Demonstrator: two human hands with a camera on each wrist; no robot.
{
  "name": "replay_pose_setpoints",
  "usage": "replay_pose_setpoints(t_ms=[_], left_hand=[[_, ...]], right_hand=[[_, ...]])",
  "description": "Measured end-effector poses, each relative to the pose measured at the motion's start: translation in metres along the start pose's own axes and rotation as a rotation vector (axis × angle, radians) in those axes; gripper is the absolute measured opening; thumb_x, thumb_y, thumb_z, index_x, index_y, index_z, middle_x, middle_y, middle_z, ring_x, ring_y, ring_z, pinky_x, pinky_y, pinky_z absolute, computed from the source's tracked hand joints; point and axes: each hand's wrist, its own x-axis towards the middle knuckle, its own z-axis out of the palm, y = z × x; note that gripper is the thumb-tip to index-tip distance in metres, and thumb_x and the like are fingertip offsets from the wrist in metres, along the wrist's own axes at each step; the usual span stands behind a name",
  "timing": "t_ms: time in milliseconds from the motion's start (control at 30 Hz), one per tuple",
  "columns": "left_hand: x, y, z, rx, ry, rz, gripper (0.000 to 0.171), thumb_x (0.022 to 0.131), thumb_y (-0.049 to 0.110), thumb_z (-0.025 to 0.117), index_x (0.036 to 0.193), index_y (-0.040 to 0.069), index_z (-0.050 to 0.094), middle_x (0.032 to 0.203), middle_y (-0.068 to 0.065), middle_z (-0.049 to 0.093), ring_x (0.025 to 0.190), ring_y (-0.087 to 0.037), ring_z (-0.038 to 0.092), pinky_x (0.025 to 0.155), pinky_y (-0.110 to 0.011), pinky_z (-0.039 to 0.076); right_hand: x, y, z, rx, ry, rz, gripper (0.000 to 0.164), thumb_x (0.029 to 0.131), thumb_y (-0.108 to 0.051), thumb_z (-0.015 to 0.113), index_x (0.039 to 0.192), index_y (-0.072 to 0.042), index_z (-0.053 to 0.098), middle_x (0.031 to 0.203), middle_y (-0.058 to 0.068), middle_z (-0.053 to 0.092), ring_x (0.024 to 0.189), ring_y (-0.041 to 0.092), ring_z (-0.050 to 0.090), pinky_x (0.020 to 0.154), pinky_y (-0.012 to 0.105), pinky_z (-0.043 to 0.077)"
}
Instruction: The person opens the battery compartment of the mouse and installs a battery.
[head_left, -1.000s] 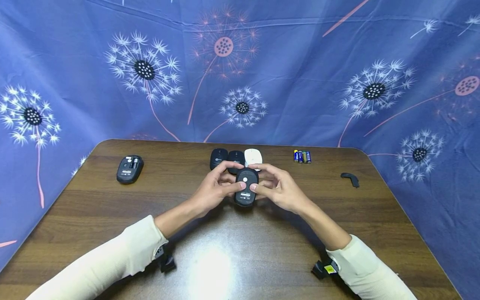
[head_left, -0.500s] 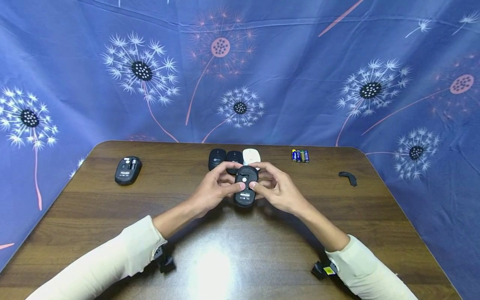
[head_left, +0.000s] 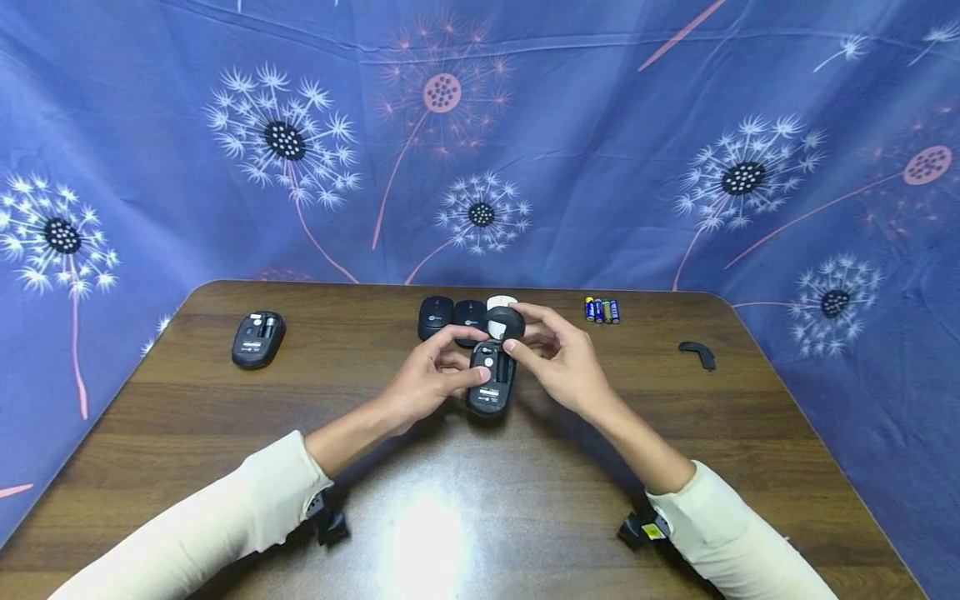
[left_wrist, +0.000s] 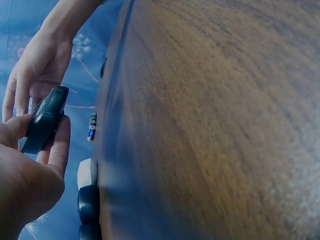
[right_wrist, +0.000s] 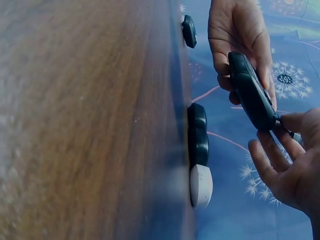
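Observation:
My left hand (head_left: 429,377) grips a black computer mouse (head_left: 489,402) over the table, its underside turned up and its battery slot uncovered. The thumb lies on the underside. My right hand (head_left: 567,360) pinches a curved black battery cover (head_left: 513,322) just beyond the mouse's far end. In the right wrist view, the thumb and fingers of that hand are right at the end of the mouse (right_wrist: 250,95), and most of the cover is hidden. The left wrist view shows the mouse (left_wrist: 46,122) edge-on between left thumb and fingers.
Two black mice (head_left: 436,315) and a white mouse (head_left: 499,302) stand in a row behind the hands. An upturned mouse (head_left: 258,340) with its slot uncovered lies at left. Several batteries (head_left: 603,311) lie at back right, and another black cover (head_left: 698,353) is farther right.
The battery cover has come off the mouse, slid and lifted away from its far end by my right hand. My left hand has stayed in place with the mouse.

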Motion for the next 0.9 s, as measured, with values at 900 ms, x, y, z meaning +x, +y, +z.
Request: replay_pose_setpoints(t_ms=[900], left_hand=[[0.000, -0.007, -0.005, -0.085, -0.002, -0.028, 0.063, 0.104, -0.001, 0.076, 0.162, 0.003, 0.051, 0.092, -0.001, 0.081, 0.083, -0.013, 0.077, 0.078, -0.030, 0.070]], right_hand=[[-0.026, 0.019, -0.045, 0.003, -0.043, 0.225, 0.049, 0.103, 0.001, 0.078, 0.150, 0.004, 0.066, 0.101, 0.031, 0.082, 0.081, 0.022, 0.084, 0.079, 0.035, 0.073]])
